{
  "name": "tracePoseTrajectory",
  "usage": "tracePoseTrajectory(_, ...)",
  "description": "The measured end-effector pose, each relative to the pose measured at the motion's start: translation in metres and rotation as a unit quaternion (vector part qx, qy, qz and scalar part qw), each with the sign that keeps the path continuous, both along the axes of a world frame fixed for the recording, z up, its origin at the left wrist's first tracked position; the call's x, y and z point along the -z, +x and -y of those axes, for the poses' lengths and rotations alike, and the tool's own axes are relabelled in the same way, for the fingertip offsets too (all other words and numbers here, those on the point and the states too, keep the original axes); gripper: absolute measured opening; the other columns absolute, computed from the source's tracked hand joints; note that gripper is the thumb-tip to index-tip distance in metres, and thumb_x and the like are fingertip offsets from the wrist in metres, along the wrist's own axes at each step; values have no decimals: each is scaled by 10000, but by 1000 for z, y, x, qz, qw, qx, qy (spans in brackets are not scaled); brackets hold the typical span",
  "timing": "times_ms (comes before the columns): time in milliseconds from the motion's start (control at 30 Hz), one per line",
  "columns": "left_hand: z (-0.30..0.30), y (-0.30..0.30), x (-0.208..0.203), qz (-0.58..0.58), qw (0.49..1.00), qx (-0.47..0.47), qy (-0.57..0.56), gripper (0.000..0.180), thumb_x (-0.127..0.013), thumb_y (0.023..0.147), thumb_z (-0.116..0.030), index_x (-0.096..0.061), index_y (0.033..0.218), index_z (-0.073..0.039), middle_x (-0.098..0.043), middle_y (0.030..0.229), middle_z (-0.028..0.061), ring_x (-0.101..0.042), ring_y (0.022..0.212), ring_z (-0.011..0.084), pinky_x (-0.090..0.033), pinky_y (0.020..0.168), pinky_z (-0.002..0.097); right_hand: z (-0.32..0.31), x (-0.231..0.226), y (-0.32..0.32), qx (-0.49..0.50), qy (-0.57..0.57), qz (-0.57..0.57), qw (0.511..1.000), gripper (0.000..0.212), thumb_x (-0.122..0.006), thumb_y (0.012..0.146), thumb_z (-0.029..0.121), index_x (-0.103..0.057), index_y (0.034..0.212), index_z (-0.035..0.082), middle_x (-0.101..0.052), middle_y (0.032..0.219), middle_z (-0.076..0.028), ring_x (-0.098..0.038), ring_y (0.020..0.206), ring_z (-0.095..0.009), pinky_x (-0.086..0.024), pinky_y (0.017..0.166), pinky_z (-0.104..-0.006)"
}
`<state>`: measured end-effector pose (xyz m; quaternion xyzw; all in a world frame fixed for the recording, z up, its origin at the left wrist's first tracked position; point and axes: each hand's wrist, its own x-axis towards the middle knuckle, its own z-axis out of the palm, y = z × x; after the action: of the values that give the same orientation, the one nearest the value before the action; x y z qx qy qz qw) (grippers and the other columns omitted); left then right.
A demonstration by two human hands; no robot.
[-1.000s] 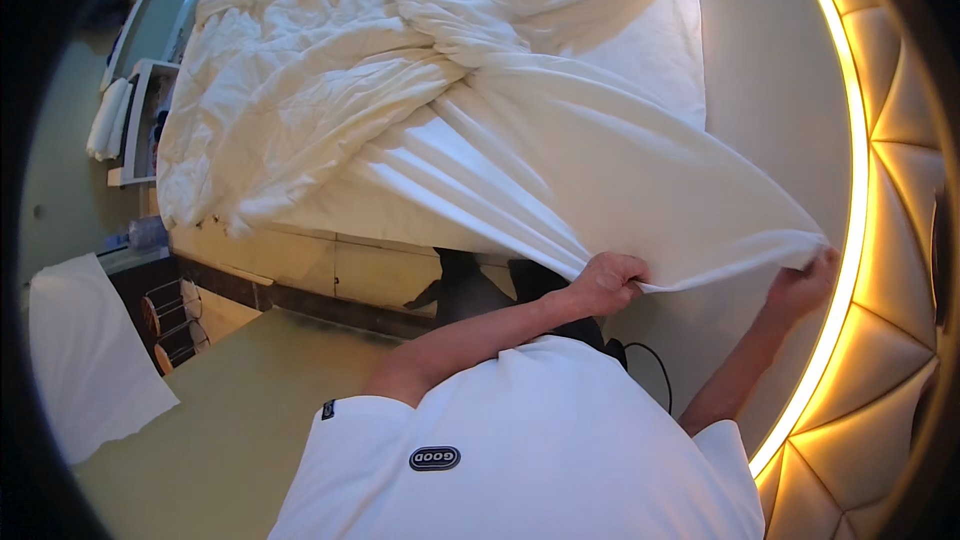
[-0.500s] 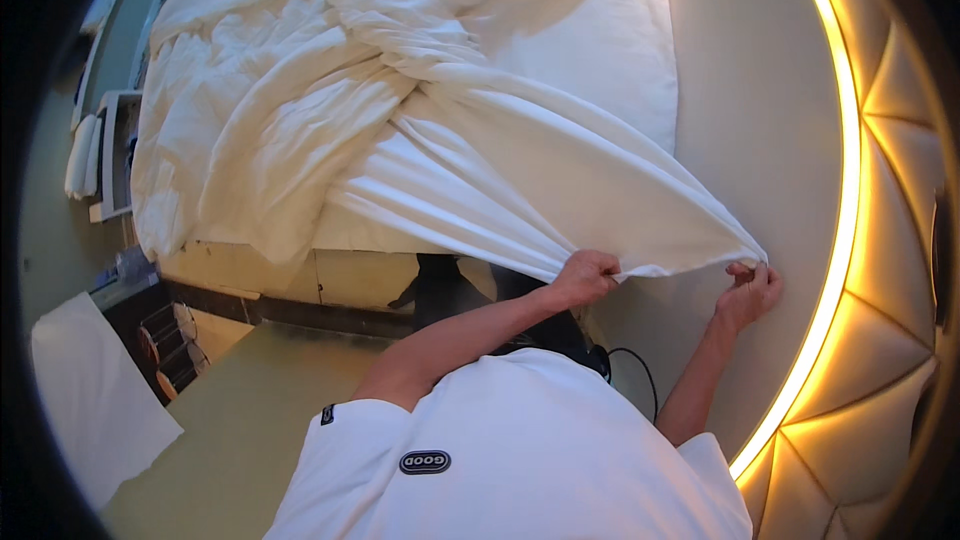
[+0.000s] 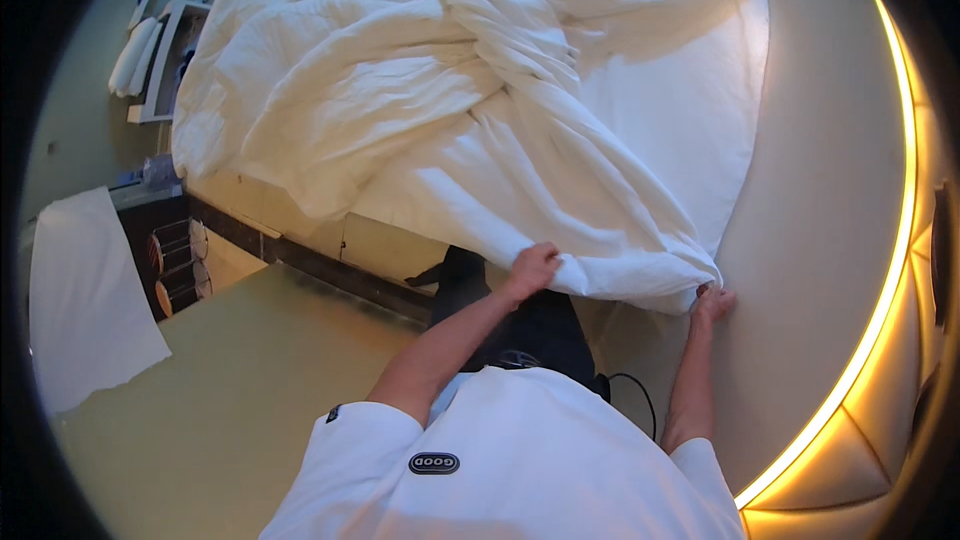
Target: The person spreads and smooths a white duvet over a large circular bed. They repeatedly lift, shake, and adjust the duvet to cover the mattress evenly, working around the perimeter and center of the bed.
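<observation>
A large white duvet cover (image 3: pixel 380 90) lies heaped and twisted across the bed, its folds running down toward me. My left hand (image 3: pixel 535 268) is closed round its near edge, at the bed's side. Further right, by the headboard end, my right hand (image 3: pixel 712 302) grips the corner of the same cloth. Between my hands the edge sags in soft, loose folds. Beneath the cover, at the right, a smooth white sheet (image 3: pixel 665 100) shows on the mattress.
A padded headboard with a glowing light strip (image 3: pixel 905 180) curves along the right. At the left stand a dark cabinet draped with a white cloth (image 3: pixel 90 290) and a wire rack (image 3: pixel 182 265). A black cable (image 3: pixel 645 395) hangs beside me on the right.
My right hand has come left and nearer to me, and my left hand has shifted slightly left. The stretched cloth has slackened into folds. The whole view has turned a little.
</observation>
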<state>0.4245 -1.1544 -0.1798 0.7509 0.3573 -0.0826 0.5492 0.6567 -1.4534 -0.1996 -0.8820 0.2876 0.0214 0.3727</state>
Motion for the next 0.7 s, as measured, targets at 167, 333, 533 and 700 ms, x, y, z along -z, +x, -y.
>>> tracePoseTrajectory(167, -110, -69, 24, -57, 922, -381, -42, 264, -583, 843, -252, -613, 869, 9, -611, 719, 98, -589, 626, 206, -478, 568, 339, 1, 31, 13, -5, 96, -135, 986, 243, -601, 752, 135, -531, 935, -8, -588, 844, -107, -618, 727, -233, -527, 582, -320)
tracePoseTrajectory(333, -210, -126, -4, 77, 714, -669, -193, 325, -614, 854, -303, -532, 856, 11, -544, 671, 65, -522, 553, 137, -430, 443, 265, -40, 30, -14, 171, -134, -81, 973, 261, -615, 714, 136, -546, 893, -42, -614, 865, -146, -616, 748, -293, -511, 630, -368)
tracePoseTrajectory(533, -271, -168, 2, -10, 846, -509, 157, 293, -648, 834, -273, -562, 866, 5, -573, 763, 60, -541, 632, 137, -457, 558, 263, -113, 12, -55, -186, -44, -34, 981, 176, -580, 742, 131, -590, 830, -21, -607, 818, -114, -579, 787, -225, -468, 734, -344)
tracePoseTrajectory(700, -288, -111, -50, 122, 906, -347, 209, 271, -672, 788, -235, -580, 905, -8, -590, 886, 101, -573, 717, 202, -481, 669, 325, -271, -9, -57, -348, -16, 132, 928, 171, -566, 797, 118, -618, 907, -3, -629, 812, -94, -584, 757, -179, -461, 717, -297)
